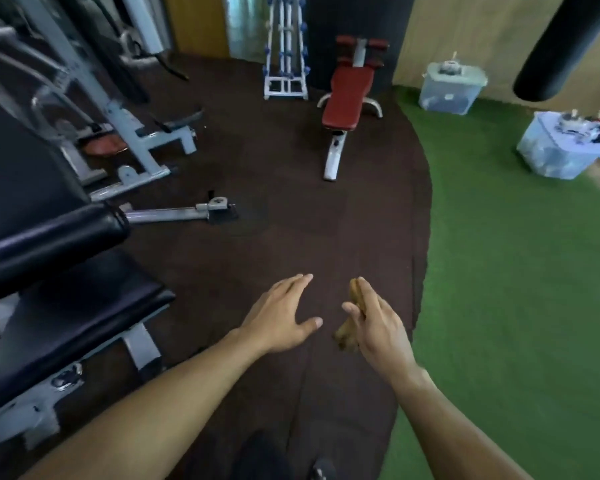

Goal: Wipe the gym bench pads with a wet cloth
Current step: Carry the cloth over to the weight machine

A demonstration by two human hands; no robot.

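Note:
A red padded gym bench (347, 98) stands on a white frame at the far middle of the room, well beyond both hands. My right hand (381, 327) holds a scrunched brown cloth (352, 315) between thumb and fingers, above the dark floor. My left hand (283, 315) hovers beside it with fingers straight and spread, holding nothing. At my left a black padded bench (84, 313) with a black roller pad (49, 240) sits close by.
Grey weight machines (94, 109) fill the left side. A white dumbbell rack (285, 50) stands by the far wall. Two clear storage boxes (451, 88) (561, 143) sit on green turf (516, 289) at right. A black punch bag (565, 46) hangs top right.

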